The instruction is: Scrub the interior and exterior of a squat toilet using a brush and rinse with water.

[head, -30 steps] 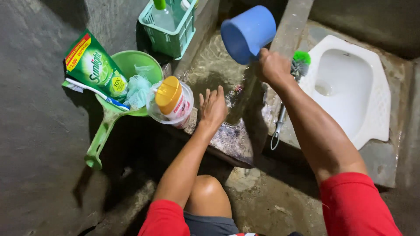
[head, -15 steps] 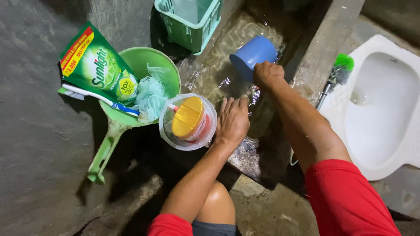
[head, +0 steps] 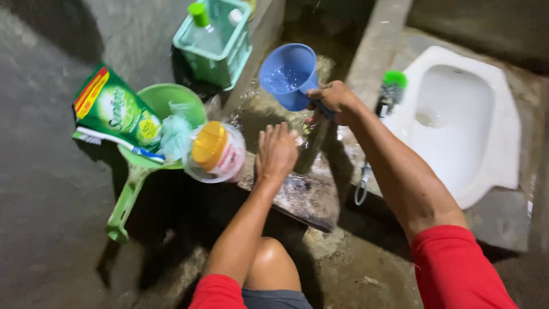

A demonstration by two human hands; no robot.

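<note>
My right hand (head: 336, 100) grips the handle of a blue plastic dipper (head: 287, 74) that holds some water, held upright above the wet floor. My left hand (head: 276, 153) lies flat, fingers spread, on a dark wet slab (head: 306, 197) in front of my knee. Just left of that hand stands a clear tub with a yellow lid (head: 214, 151). A green dipper (head: 150, 154) holds a green detergent pouch (head: 114, 111), a toothbrush (head: 111, 142) and a pale scrubber (head: 174, 134).
A teal basket (head: 220, 48) with a green-capped bottle stands at the back wall. A white squat toilet (head: 457, 120) sits on the right behind a concrete ledge (head: 372, 57), with a green-headed brush (head: 390, 86) leaning beside it. The floor is wet concrete.
The blue dipper has turned from tipped down over the floor to upright with water in it. My left hand stays on the slab. The view has shifted slightly.
</note>
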